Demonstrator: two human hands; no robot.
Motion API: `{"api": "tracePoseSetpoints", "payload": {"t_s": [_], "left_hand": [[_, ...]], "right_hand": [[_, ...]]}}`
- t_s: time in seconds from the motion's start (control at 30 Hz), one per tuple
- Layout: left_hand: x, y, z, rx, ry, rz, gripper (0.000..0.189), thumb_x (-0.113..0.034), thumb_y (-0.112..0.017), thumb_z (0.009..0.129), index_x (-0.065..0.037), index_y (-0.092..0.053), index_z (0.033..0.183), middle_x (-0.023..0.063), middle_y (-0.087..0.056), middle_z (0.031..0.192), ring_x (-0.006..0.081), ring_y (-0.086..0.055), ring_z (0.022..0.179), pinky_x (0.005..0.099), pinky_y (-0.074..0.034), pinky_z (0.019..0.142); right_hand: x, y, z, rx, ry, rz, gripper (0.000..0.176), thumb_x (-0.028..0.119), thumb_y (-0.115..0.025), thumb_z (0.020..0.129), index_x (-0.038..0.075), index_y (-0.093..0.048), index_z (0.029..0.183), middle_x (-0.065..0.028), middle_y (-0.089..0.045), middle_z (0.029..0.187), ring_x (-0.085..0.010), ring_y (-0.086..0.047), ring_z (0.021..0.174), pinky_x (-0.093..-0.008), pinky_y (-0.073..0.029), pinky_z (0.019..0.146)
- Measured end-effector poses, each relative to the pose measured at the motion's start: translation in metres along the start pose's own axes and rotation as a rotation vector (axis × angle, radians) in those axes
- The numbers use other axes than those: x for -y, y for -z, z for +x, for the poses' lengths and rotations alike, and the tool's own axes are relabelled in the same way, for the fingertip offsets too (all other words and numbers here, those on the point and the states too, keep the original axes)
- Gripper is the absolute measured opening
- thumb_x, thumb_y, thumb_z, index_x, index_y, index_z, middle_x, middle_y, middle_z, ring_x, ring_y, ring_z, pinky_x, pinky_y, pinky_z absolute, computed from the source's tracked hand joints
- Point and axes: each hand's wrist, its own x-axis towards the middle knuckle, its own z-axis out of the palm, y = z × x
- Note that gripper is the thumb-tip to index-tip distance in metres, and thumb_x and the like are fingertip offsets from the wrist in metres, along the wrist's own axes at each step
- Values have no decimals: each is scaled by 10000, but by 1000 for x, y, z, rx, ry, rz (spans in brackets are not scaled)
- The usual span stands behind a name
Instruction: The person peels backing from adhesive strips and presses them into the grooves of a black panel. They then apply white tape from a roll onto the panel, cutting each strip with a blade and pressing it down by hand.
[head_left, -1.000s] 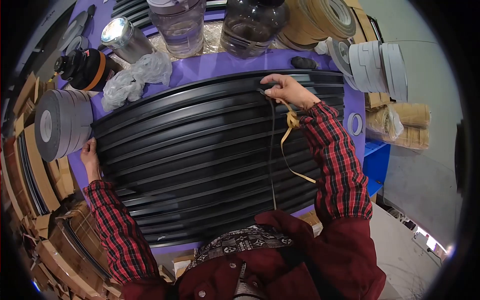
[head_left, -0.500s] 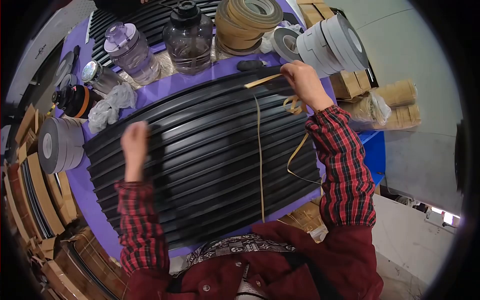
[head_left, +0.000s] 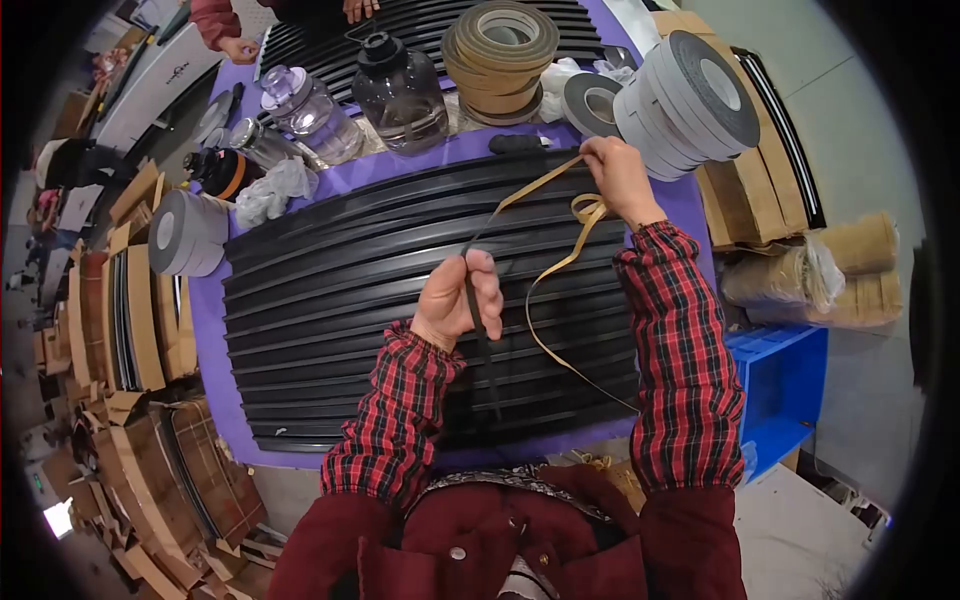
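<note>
My right hand [head_left: 620,180] pinches one end of a narrow tape strip [head_left: 540,185], yellowish on one face and dark on the other. From there the strip slants down to my left hand [head_left: 458,300], where it runs between thumb and curled fingers and hangs below as a dark tail. A loose yellow ribbon [head_left: 566,255] loops beneath my right hand and trails toward the table's front edge. Both hands are above long black ribbed strips [head_left: 350,290], laid side by side on a purple-covered table [head_left: 215,400].
Behind the black strips stand a large dark jug [head_left: 400,100], a clear bottle [head_left: 315,120] and tape rolls [head_left: 500,60]. More rolls [head_left: 690,105] are at right, one stack [head_left: 188,235] at left. A blue crate [head_left: 785,390] sits lower right. Another person's hands [head_left: 238,48] show across the table.
My left hand has come from the left to the middle and closed around the strip, which is lifted off the black pieces. The view has shifted; another person's hands now show at the top.
</note>
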Motion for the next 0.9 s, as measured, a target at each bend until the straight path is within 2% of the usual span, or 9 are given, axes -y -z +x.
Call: {"api": "tracePoseSetpoints", "payload": {"t_s": [0.07,0.2,0.27,0.4,0.53,0.63,0.67,0.83,0.9], "left_hand": [[18,-1,5,-117,124,70,399,-275,-286,905,-23,-365,1204,189,-486,1098,340,-505,980,508,-446,764],[44,-6,50,-766,399,956,653,-248,-571,792,5,-215,1276,176,-394,1191,230,-419,1085,314,-400,835],[52,-12,75,-930,196,1379,752,-267,-607,759,32,-156,1282,183,-363,1206,232,-431,1060,314,-380,864],[75,-23,118,-948,76,1881,724,-250,-646,716,93,-230,1200,191,-475,1042,237,-503,958,313,-432,769],[102,16,148,-802,-79,1888,522,-148,-573,754,98,-300,1124,179,-561,736,304,-587,691,347,-467,610],[111,13,168,-820,-10,1971,324,-81,-485,763,96,-350,1000,247,-532,647,397,-540,646,434,-437,554],[109,15,172,-859,50,2002,256,-50,-451,760,89,-362,955,270,-521,642,419,-524,635,464,-424,542],[102,41,167,-598,122,2078,269,0,-448,673,61,-422,933,222,-543,656,387,-533,638,431,-438,571],[104,60,153,-544,176,2061,250,-27,-461,682,47,-443,919,215,-547,681,383,-534,663,428,-434,593]], "right_hand": [[-10,17,0,-112,10,40,93,66,-540,729,41,-578,810,-144,-563,758,-306,-546,725,-352,-435,642],[-22,85,-8,-220,-116,82,98,74,-543,744,32,-585,822,-125,-575,756,-246,-563,679,-302,-437,609],[-40,118,-20,-304,-89,126,106,74,-550,760,26,-585,848,-107,-573,734,-186,-557,641,-256,-429,588],[-74,194,-46,-315,-241,6,109,72,-539,786,17,-583,870,-59,-579,741,-97,-527,649,-214,-418,603],[-140,276,-79,-398,-238,-44,137,101,-517,810,5,-575,888,-51,-591,769,-91,-522,690,-217,-414,622],[-206,324,-115,-49,-447,-712,136,95,-487,795,4,-575,846,-171,-587,786,-291,-565,734,-330,-432,671],[-213,323,-116,218,-514,-752,187,113,-499,780,6,-575,913,-164,-577,876,-305,-547,834,-349,-427,741],[66,133,-20,201,227,-222,382,61,-567,707,7,-483,1076,-171,-464,1105,-338,-448,996,-375,-369,847],[78,70,1,367,399,-221,434,43,-590,670,11,-464,1084,-165,-499,1041,-338,-475,943,-367,-396,790]]}}
